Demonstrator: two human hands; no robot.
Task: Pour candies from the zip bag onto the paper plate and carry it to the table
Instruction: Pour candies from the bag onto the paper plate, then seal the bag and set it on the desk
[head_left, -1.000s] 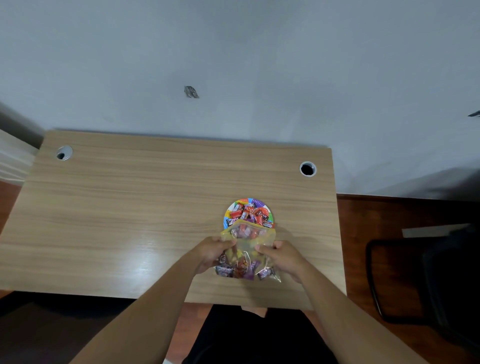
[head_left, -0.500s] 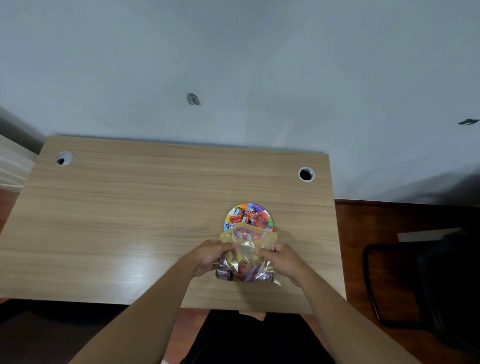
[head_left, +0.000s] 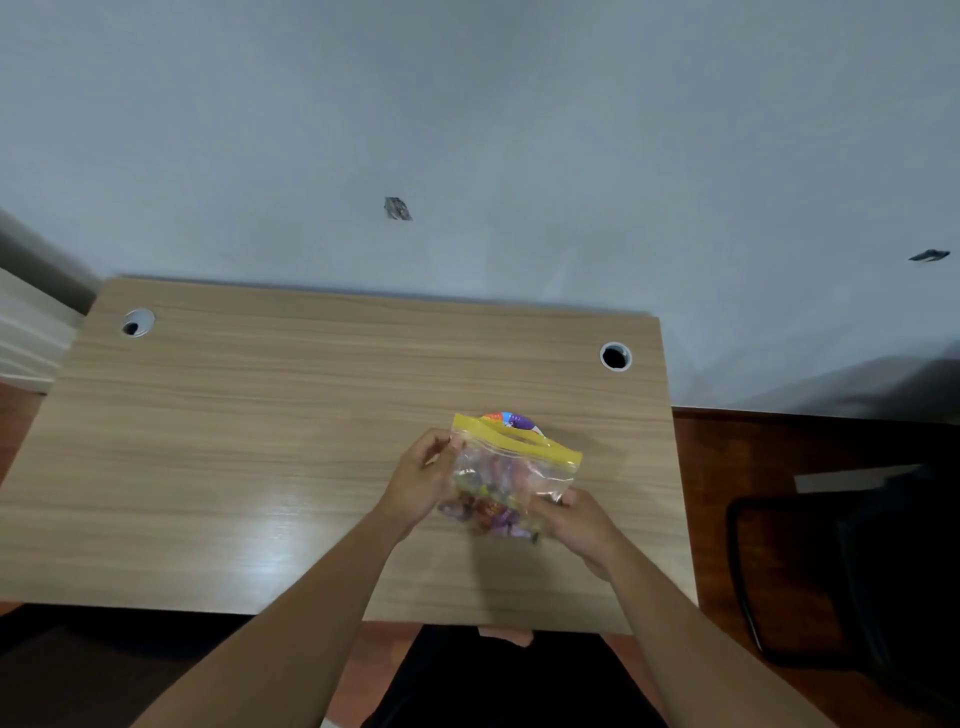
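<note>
A clear zip bag (head_left: 511, 478) with a yellow zip strip is held up over the wooden desk (head_left: 260, 441). Wrapped candies sit in its lower part. My left hand (head_left: 421, 480) grips the bag's upper left corner. My right hand (head_left: 576, 525) grips its lower right side. The bag's yellow top points away from me and leans to the right. Behind the bag only a sliver of the colourful paper plate (head_left: 511, 420) shows; whatever lies on it is hidden.
The desk has two cable holes, one at the back left (head_left: 136, 323) and one at the back right (head_left: 615, 357). A grey wall rises behind it. A dark chair (head_left: 852, 571) stands on the wood floor to the right.
The bag has been lifted and turned so its yellow zip top faces away and upward. It now covers most of the plate, which showed its candies before.
</note>
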